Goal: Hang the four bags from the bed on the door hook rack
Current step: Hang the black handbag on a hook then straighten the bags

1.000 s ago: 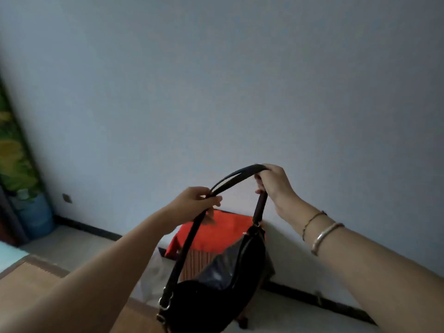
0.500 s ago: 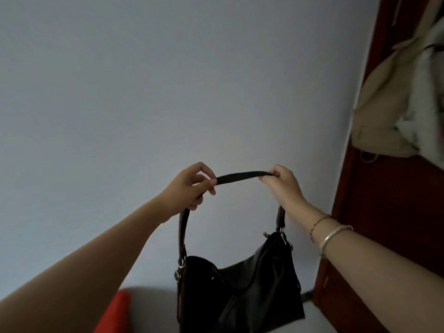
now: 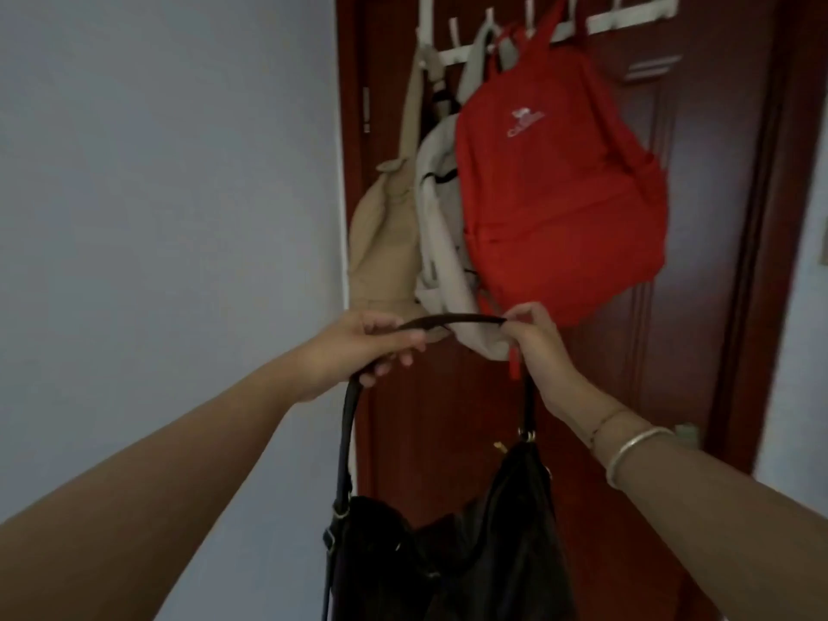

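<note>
A black handbag (image 3: pixel 452 562) hangs low in front of me from its dark strap (image 3: pixel 452 319). My left hand (image 3: pixel 358 347) grips the strap's left end and my right hand (image 3: pixel 533 342) pinches its right end, holding the strap stretched flat between them. On the dark red door (image 3: pixel 699 244) a white hook rack (image 3: pixel 627 17) runs along the top. Three bags hang from it: a tan bag (image 3: pixel 385 244) at the left, a pale grey bag (image 3: pixel 441 244) in the middle, and a red backpack (image 3: pixel 560 195) at the right. The strap is well below the rack.
A plain blue-grey wall (image 3: pixel 157 195) fills the left half. The door frame (image 3: pixel 761 217) stands at the right, with a strip of pale wall (image 3: pixel 806 329) beyond it. Bare hooks show on the rack's right part above the red backpack.
My view has swung right and up from the wall to the door, bringing the rack and three hung bags into sight. Both hands still hold the strap, now pulled flatter.
</note>
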Tool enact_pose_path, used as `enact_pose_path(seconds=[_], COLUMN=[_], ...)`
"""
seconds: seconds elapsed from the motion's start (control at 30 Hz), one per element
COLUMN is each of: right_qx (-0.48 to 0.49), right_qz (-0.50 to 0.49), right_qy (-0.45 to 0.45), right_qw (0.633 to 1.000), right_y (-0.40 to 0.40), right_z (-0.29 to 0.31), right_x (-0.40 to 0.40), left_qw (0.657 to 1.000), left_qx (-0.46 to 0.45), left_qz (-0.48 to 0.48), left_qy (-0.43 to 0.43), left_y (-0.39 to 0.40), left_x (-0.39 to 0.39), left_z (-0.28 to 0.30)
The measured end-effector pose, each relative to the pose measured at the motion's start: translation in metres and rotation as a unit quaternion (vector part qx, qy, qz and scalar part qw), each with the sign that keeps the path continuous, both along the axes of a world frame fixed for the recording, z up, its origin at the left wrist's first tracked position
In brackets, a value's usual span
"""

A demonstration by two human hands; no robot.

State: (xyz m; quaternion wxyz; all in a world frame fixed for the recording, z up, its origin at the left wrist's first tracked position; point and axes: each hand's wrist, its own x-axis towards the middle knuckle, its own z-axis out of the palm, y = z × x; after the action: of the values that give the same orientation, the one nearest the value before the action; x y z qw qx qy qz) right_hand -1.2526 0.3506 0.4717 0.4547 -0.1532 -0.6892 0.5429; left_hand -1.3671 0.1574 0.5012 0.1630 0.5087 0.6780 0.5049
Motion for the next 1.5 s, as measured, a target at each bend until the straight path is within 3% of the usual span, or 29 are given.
enact_pose_path(seconds=[0.2, 0.47, 0.57, 0.8, 0.93, 1.07, 1.17, 1.3, 1.4, 1.5], right_qx=[0.045, 0.261, 0.330, 0.433, 0.474, 0.505, 0.511, 0.504, 0.489, 0.452], right_qz=[-0.063, -0.168, -0.222, -0.324, -0.388, -0.441, -0.454, -0.453, -0.439, -0.426], right_qy=[0.091, 0.121, 0.116, 0.150, 0.149, 0.164, 0.154, 0.085, 0.033, -0.004], right_qw=[0.993, 0.943, 0.910, 0.828, 0.777, 0.723, 0.713, 0.730, 0.753, 0.784], right_y=[0.091, 0.208, 0.246, 0.317, 0.342, 0.377, 0.402, 0.431, 0.442, 0.450], right_z=[0.040, 0.129, 0.184, 0.288, 0.321, 0.353, 0.387, 0.435, 0.458, 0.458], right_x=[0.025, 0.063, 0.072, 0.072, 0.071, 0.057, 0.043, 0.020, 0.000, -0.011], left_qw=[0.992, 0.945, 0.934, 0.926, 0.900, 0.853, 0.845, 0.853, 0.807, 0.782], left_qx=[0.093, 0.245, 0.296, 0.322, 0.332, 0.373, 0.364, 0.325, 0.304, 0.265], left_qz=[-0.078, -0.183, -0.197, -0.073, -0.025, 0.011, 0.045, 0.085, 0.172, 0.187], left_qy=[-0.025, -0.115, -0.037, 0.183, 0.282, 0.366, 0.389, 0.400, 0.476, 0.533], left_y=[0.134, 0.284, 0.323, 0.396, 0.433, 0.484, 0.514, 0.542, 0.551, 0.562], left_x=[0.003, 0.028, 0.037, 0.037, 0.034, 0.017, 0.000, -0.018, -0.025, -0.031], left_z=[0.053, 0.163, 0.219, 0.313, 0.343, 0.383, 0.424, 0.471, 0.479, 0.467])
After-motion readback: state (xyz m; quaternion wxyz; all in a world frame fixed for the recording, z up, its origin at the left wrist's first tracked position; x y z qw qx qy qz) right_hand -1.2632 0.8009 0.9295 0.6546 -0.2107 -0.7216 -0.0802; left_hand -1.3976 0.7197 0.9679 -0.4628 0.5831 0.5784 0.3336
